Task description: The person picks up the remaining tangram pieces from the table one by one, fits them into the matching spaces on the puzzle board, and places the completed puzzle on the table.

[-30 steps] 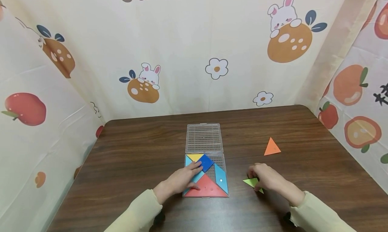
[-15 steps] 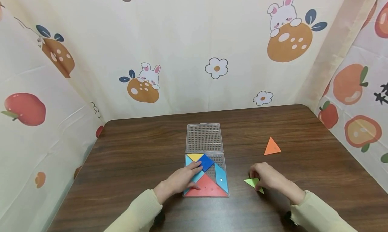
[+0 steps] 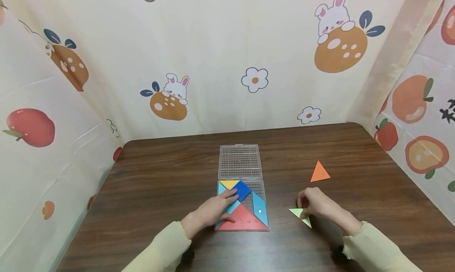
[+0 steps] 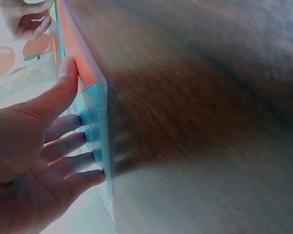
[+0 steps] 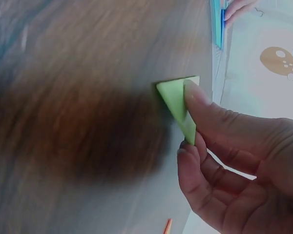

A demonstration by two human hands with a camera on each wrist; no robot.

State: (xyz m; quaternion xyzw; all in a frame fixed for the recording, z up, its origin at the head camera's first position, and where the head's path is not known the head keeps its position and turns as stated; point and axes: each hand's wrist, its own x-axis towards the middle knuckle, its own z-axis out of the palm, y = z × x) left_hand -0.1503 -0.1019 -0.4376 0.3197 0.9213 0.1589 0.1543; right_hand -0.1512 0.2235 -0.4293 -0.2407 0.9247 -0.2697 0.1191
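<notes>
My right hand (image 3: 317, 203) pinches a light green triangle tile (image 5: 177, 100) between thumb and fingers, right of the puzzle case. In the right wrist view the tile is tilted, apart from the table. My left hand (image 3: 212, 211) rests with spread fingers over the left part of the clear plastic case (image 3: 240, 162). Its fingertips touch the pieces there and hide part of them. Inside the lower half lie a big red triangle (image 3: 245, 220), a light blue parallelogram (image 3: 259, 209), a dark blue square (image 3: 242, 191), a yellow triangle (image 3: 228, 183) and a light blue triangle (image 4: 90, 117).
An orange triangle tile (image 3: 320, 172) lies on the brown wooden table (image 3: 170, 165), beyond my right hand. The case's gridded lid half lies flat behind the filled half. Printed curtains (image 3: 220, 66) stand along the back and both sides of the table.
My right hand has shifted slightly right and away from me, and the green tile now tips more in its grip. The left hand has stayed in place on the case.
</notes>
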